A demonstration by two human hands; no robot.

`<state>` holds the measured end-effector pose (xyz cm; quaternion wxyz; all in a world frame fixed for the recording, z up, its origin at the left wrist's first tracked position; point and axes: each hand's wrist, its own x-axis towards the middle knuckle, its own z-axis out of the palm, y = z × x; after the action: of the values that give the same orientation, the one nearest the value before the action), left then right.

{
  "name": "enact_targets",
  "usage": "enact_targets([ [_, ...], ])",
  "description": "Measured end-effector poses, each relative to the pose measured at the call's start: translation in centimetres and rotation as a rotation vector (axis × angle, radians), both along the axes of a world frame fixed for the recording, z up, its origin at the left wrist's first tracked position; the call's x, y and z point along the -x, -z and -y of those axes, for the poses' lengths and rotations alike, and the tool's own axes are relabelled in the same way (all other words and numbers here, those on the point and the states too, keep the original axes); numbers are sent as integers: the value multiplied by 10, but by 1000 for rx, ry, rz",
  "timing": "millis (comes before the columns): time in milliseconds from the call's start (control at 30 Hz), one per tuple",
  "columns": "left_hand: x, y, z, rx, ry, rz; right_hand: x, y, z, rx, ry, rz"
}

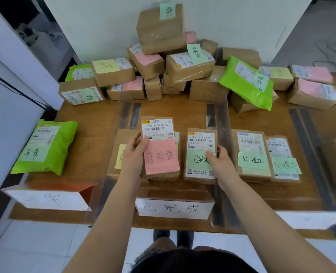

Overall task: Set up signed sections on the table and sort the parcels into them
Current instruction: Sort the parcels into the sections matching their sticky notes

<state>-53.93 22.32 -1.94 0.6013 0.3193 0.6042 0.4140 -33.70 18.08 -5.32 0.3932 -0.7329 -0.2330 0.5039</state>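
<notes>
Left hand (132,154): your grip pinched the pink-noted parcel (159,146), lifted for reading | Right hand (219,161): grip curled on the green-noted parcel (200,154), steadying it | Both above the middle sign (175,208) on the tabletop (88,117).

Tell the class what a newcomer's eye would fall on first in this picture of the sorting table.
First, the pile of brown boxes with coloured notes, heaped against the back wall. Next, the bright green bag lying alone at the table's left. Then, at the front centre, the left hand holds a parcel with a pink note, while the right hand holds one with a green note.
</notes>
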Motion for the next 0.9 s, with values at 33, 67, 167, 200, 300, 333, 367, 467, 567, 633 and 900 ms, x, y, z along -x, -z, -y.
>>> enact_targets([
  [33,0,1,-4,10,9,8,1,3,-1,25,-1,5],
  [67,0,3,-7,18,17,16,2,7,-3,47,0,5],
  [167,-1,6,-15,37,32,43,5,15,-8,106,-27,-2],
  [200,-1,7,-17,45,38,51,6,18,-9,121,-44,12],
  [300,-1,9,-21,53,60,61,11,23,-14,159,-84,105],
  [333,-1,9,-22,53,66,62,13,24,-16,165,-95,144],
  [367,-1,8,-23,54,75,64,14,23,-17,173,-104,175],
  [467,-2,6,-27,48,110,81,19,18,-19,176,-115,250],
  [567,-5,3,-32,22,157,80,26,1,-16,74,-60,307],
  [633,-9,-2,-34,2,198,72,32,-15,-12,-56,6,342],
  [900,-52,-42,-24,-110,343,198,33,-74,13,-383,118,70],
])
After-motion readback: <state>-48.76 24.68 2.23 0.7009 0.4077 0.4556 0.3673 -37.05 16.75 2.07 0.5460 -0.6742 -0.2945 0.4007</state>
